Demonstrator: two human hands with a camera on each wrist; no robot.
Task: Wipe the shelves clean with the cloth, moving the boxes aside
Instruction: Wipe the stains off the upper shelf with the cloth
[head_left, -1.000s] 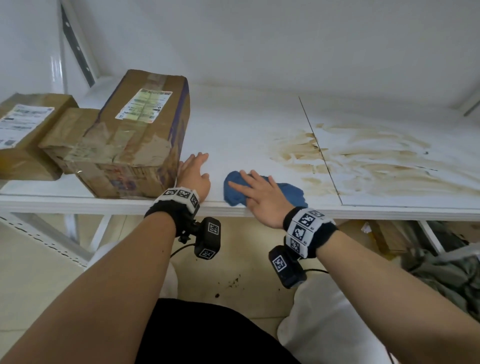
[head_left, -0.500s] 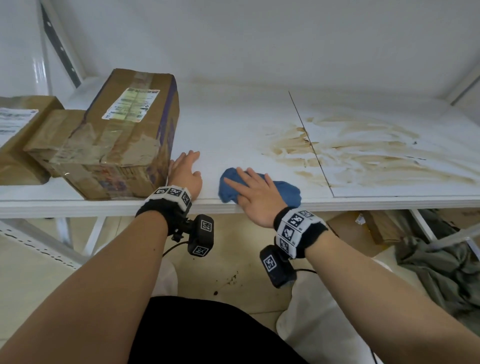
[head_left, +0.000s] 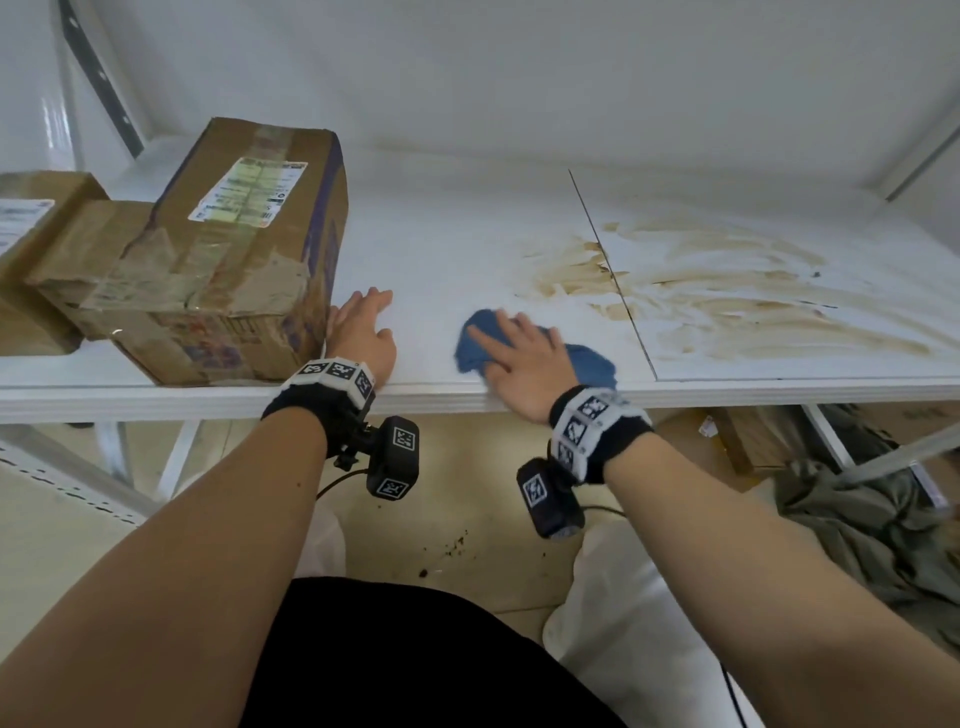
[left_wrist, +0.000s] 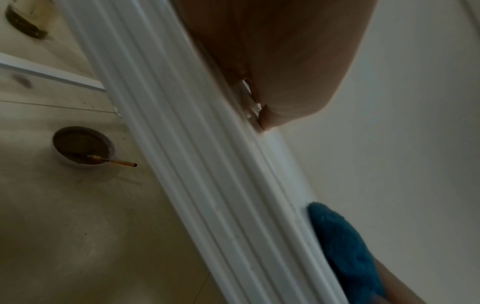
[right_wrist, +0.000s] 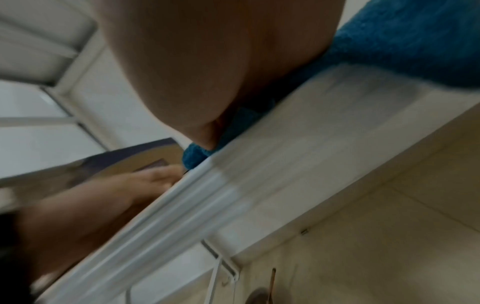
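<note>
A blue cloth (head_left: 589, 361) lies near the front edge of the white shelf (head_left: 457, 244). My right hand (head_left: 511, 348) presses flat on the blue cloth (right_wrist: 405, 41) with straight, spread fingers. Brown smears (head_left: 727, 291) cover the shelf to the right of the cloth. My left hand (head_left: 363, 327) rests open on the shelf, its side against a taped cardboard box (head_left: 218, 249). In the left wrist view the blue cloth (left_wrist: 340, 240) shows beyond the shelf's front lip (left_wrist: 207, 164).
Two more cardboard boxes (head_left: 36, 244) sit at the far left of the shelf. A bowl of brown liquid with a brush (left_wrist: 83, 146) stands on the floor below. Grey fabric (head_left: 872, 509) and a box lie under the shelf at the right.
My right hand has slid the cloth a little to the left along the front edge. The left hand stays against the box.
</note>
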